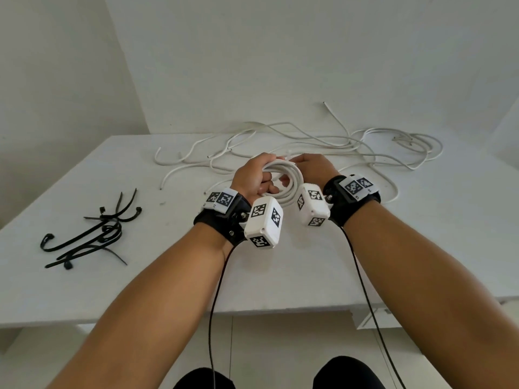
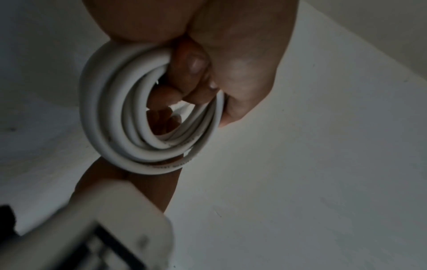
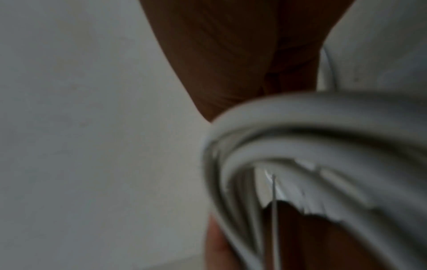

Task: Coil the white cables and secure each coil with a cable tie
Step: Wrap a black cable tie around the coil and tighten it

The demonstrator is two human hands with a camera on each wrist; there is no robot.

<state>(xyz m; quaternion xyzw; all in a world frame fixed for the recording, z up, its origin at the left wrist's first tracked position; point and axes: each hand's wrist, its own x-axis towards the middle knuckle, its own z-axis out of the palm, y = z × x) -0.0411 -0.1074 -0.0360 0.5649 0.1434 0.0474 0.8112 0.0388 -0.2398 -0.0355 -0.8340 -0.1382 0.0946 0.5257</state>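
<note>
A coil of white cable (image 1: 292, 182) is held up above the white table (image 1: 280, 270), between both hands. My left hand (image 1: 252, 175) grips its left side, with the fingers (image 2: 191, 64) curled through the loops of the coil (image 2: 108, 118). My right hand (image 1: 311, 167) holds the upper right side, its fingers curled over the turns near a short free cable end (image 1: 288, 158). In the right wrist view the coil (image 3: 323, 124) is blurred and close below my right palm (image 3: 242, 54). Several black cable ties (image 1: 92, 234) lie on the table to the left.
Loose white cables (image 1: 323, 141) sprawl in a tangle across the back of the table, behind the hands and out to the right. A white wall stands behind the table. The table's front edge (image 1: 196, 315) runs below my forearms.
</note>
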